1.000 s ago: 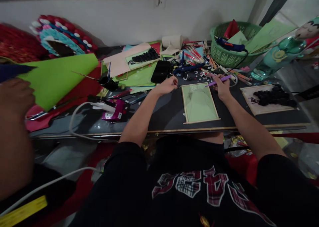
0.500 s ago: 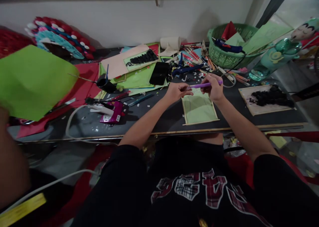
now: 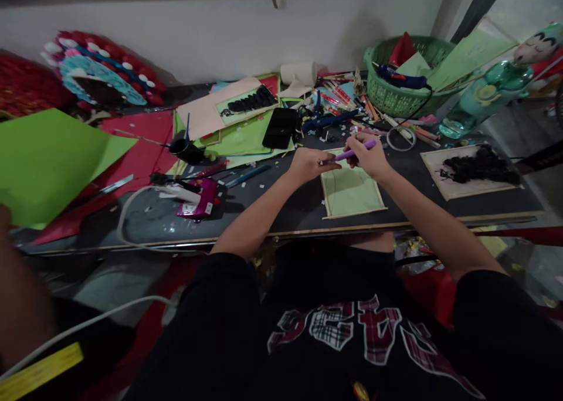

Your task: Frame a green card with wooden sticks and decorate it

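My right hand (image 3: pixel 365 156) is closed around a purple pen (image 3: pixel 369 145), which slants down toward the left. The pen's tip end meets the fingers of my left hand (image 3: pixel 309 165). That hand is closed in a pinch, and whatever lies between its fingertips is too small to make out. Beneath both hands lies a pale green sheet (image 3: pixel 352 196) with thin sticks along its edges and faint lines drawn on it. To its right is a similar framed panel (image 3: pixel 437 181) bearing a dark, braided-looking bundle (image 3: pixel 481 167).
A black phone (image 3: pixel 280 128) lies behind my left hand. Blue pliers (image 3: pixel 329 120), pencils and scraps clutter the back. At back right stand a green basket (image 3: pixel 389 96) and a bottle figure (image 3: pixel 472 105). A purple box (image 3: pixel 200 199) sits left; another person's arm (image 3: pixel 21 295) shows at far left.
My right hand has shifted slightly left with the purple pen, which now tilts more steeply. My left hand has barely moved. At far left, the bright green sheet has shifted lower and leftward.
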`<state>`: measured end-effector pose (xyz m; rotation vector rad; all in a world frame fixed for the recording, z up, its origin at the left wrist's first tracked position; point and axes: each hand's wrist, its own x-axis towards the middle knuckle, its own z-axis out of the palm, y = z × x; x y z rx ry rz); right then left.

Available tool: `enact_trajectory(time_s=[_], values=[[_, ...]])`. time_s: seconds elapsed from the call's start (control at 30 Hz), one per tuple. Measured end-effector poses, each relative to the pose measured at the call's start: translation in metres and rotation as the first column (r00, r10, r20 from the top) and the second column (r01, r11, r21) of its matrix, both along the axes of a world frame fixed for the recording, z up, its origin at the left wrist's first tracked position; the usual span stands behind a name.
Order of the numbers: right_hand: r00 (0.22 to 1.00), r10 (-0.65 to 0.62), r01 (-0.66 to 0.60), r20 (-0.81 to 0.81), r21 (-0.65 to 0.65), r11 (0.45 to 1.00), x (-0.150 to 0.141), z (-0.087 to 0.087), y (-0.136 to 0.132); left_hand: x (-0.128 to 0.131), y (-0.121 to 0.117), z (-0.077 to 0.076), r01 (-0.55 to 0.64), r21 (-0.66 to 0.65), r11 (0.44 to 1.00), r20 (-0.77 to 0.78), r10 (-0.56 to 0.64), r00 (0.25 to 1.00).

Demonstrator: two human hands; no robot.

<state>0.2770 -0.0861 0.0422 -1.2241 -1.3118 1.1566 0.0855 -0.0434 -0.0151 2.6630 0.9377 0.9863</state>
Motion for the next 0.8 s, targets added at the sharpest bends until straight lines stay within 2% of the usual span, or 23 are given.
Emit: enact_trajectory(time_s=[0.07, 0.13, 0.23, 0.3, 0.47, 0.57, 0.7, 0.8], values=[[0.99, -0.082, 0.058, -0.116, -0.199, 0.978, -0.009, -0.001, -0.003, 0.0, 0.0, -0.004, -0.025, 0.134, 0.991, -0.002, 0.025, 1.0], [0.962, -0.177, 0.101, -0.208, -0.331, 0.938, -0.016, -0.002, -0.007, -0.001, -0.004, -0.004, -0.029, 0.234, 0.972, -0.024, 0.036, 0.999], [0.926, -0.262, 0.16, -0.272, -0.344, 0.925, -0.022, -0.002, -0.015, 0.0, -0.013, 0.003, 0.013, 0.343, 0.939, -0.099, 0.022, 0.995], [0.925, -0.266, 0.169, -0.273, -0.332, 0.928, -0.021, 0.002, -0.018, 0.003, -0.02, 0.008, 0.026, 0.385, 0.922, -0.148, 0.034, 0.988], [0.95, -0.219, 0.143, -0.221, -0.314, 0.939, -0.014, 0.015, -0.024, 0.012, -0.026, 0.016, 0.031, 0.414, 0.91, -0.191, 0.054, 0.98], [0.944, -0.212, 0.128, -0.254, -0.31, 0.942, -0.012, 0.015, -0.031, 0.012, -0.025, 0.019, 0.09, 0.42, 0.903, -0.226, 0.008, 0.974], [0.901, -0.265, 0.079, -0.343, -0.471, 0.879, -0.017, 0.013, -0.043, 0.012, -0.027, 0.024, 0.207, 0.359, 0.91, -0.244, -0.123, 0.962], [0.862, -0.294, 0.052, -0.412, -0.507, 0.861, -0.023, 0.017, -0.048, 0.014, -0.035, 0.028, 0.13, 0.285, 0.949, -0.172, -0.083, 0.982]])
